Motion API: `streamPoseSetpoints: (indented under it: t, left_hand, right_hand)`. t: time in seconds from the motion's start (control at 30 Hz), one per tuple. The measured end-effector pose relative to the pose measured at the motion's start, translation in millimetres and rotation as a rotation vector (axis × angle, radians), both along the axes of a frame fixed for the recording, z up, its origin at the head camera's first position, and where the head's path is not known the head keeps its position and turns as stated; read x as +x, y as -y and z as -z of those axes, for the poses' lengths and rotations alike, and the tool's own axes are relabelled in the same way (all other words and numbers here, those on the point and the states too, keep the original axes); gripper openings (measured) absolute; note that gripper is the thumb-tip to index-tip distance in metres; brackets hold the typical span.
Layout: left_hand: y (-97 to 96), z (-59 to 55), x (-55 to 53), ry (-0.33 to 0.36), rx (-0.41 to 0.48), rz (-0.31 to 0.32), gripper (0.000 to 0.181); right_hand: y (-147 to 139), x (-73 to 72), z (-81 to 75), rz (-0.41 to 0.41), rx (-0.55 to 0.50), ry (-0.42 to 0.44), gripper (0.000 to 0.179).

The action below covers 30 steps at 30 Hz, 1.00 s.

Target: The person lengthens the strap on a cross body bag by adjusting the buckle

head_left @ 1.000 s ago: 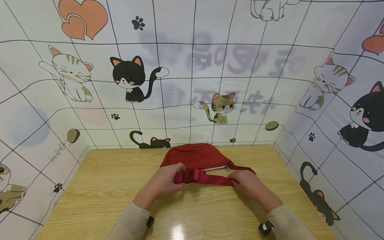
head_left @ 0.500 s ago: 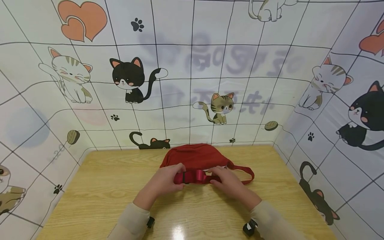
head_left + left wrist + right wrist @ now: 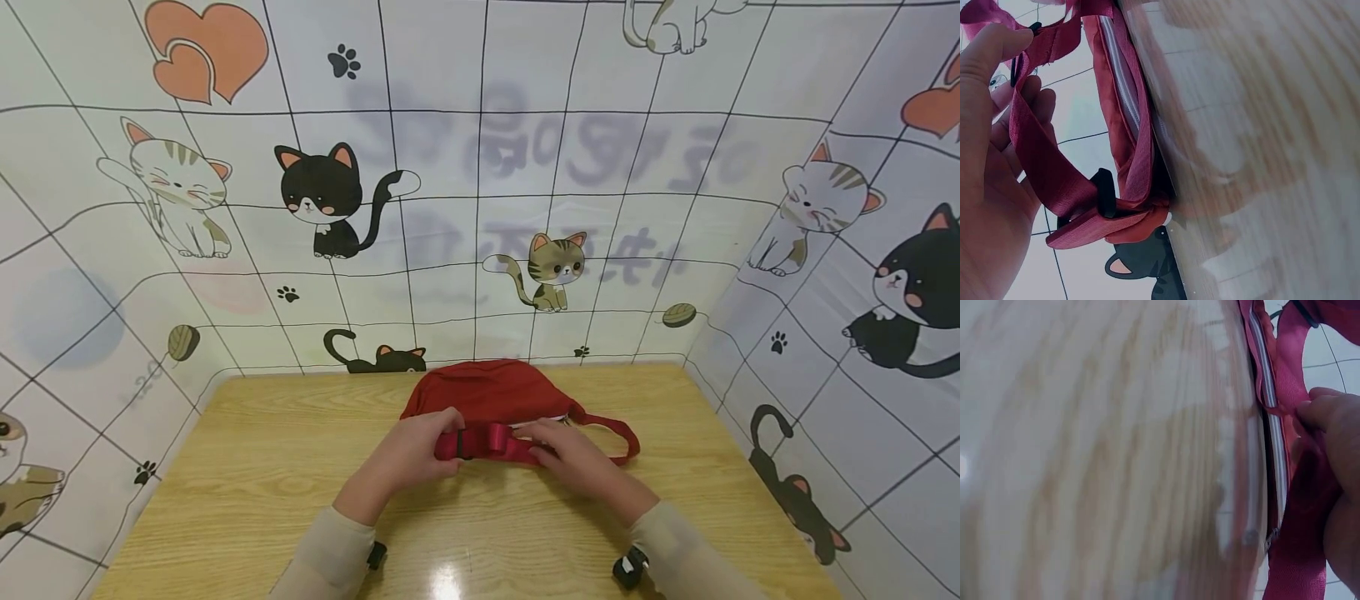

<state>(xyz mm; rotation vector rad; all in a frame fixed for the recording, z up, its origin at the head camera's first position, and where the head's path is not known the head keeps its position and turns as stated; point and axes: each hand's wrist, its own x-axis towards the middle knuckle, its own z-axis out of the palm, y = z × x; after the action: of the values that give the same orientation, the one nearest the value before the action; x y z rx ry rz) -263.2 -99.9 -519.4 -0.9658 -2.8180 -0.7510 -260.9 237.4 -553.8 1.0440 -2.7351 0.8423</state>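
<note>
A red waist bag lies near the far side of the table, its white zipper facing me. In front of it my left hand grips the dark red strap beside a black plastic fitting. From there the strap hangs in a loop past a black slider in the left wrist view. My right hand pinches the same webbing further right, thumb against fingers in the right wrist view. Between the hands stands a small loop of folded strap. Another strap loop extends right of the bag.
The wood-grain table is glossy and reflects the bag. A white sheet printed with cats and grid lines rises directly behind the bag and along both sides. Black wrist cameras sit at the cuffs.
My right hand has moved left along the strap, closer to my left hand, then slightly back right. The right-hand strap loop now shows open. My left hand has stayed in place.
</note>
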Motion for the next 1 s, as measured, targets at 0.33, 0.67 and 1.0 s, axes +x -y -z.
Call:
streamPoseSetpoints:
  t: [0.33,0.67,1.0]
  left_hand:
    - [2.3,-0.8,-0.3,0.025,0.008,-0.006,0.043]
    - [3.6,-0.1,-0.5,0.028,0.001,-0.013,0.044]
    - [2.4,3.9,-1.3,0.027,-0.006,-0.008,0.045]
  right_hand:
    - [-27,3.2,-4.0,0.031,0.134,-0.069,0.042]
    - [-54,8.8,-4.8,0.129,0.276,-0.195,0.037]
    - [-29,8.6,-5.0,0.108,0.219,-0.14,0.037]
